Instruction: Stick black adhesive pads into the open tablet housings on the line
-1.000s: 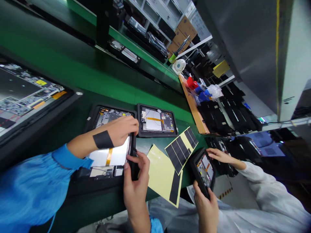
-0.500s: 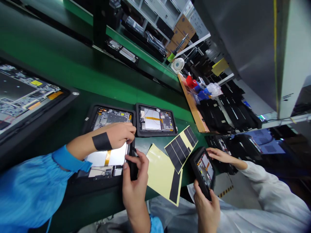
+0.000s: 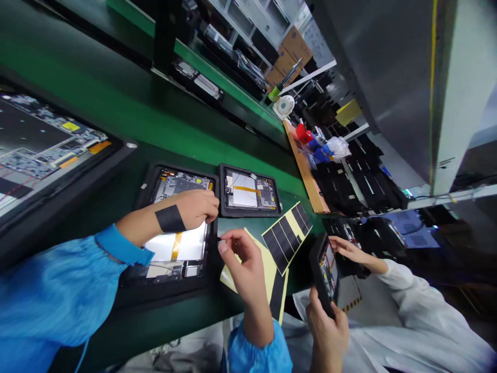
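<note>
Two hands in my feed: left hand (image 3: pixel 196 209), fingers bunched over open tablet (image 3: pixel 193 244), centre-left; right hand (image 3: pixel 248 265) by tablet's right edge, fingertips close. Can't tell either's grip. Far carton (image 3: pixel 296 44): print illegible.

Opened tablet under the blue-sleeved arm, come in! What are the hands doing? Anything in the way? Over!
Left hand curled above opened tablet, grip unclear. Right hand by its edge, partly hiding yellow sheet. Left hand blocks part of the insides.

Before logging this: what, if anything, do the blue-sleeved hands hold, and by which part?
Right hand: seemingly a small dark piece; which part is too small to tell. Left hand: over the open tablet, any hold hidden.
</note>
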Demonstrator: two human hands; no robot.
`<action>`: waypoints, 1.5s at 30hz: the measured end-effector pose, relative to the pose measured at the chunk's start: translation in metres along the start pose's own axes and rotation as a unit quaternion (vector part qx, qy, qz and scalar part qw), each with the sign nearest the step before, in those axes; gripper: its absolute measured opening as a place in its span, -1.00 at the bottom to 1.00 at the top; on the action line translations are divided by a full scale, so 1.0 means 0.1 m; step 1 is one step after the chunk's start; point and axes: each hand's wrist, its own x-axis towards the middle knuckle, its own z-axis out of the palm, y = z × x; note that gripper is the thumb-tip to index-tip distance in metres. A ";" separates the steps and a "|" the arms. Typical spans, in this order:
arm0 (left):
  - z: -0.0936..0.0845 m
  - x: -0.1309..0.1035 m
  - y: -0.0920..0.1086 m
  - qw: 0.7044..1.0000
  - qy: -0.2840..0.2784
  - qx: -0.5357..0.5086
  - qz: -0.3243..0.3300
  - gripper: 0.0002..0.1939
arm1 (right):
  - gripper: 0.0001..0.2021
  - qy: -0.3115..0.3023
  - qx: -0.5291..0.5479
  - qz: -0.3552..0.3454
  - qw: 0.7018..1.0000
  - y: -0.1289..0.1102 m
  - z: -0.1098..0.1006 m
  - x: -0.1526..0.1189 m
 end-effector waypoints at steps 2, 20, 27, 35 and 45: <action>0.07 0.01 -0.06 1.000 0.004 -0.007 -0.009 -0.72 | -0.87 -0.103 0.109 0.066 0.986 0.03 -0.05 0.20; 0.29 0.07 -0.22 0.998 0.019 -0.050 -0.043 -0.74 | -0.85 -0.045 0.151 0.076 0.985 0.27 0.21 0.42; 0.15 0.02 -0.13 0.996 0.018 -0.072 -0.046 -0.69 | -0.84 -0.051 0.182 0.081 0.979 0.20 0.17 0.39; 0.14 0.01 -0.10 0.996 0.023 -0.075 -0.049 -0.72 | -0.84 -0.020 0.164 0.087 0.982 0.26 0.28 0.41; 0.46 0.07 -0.37 0.996 0.025 -0.045 -0.068 -0.74 | -0.88 0.050 0.101 0.101 0.988 0.18 0.41 0.35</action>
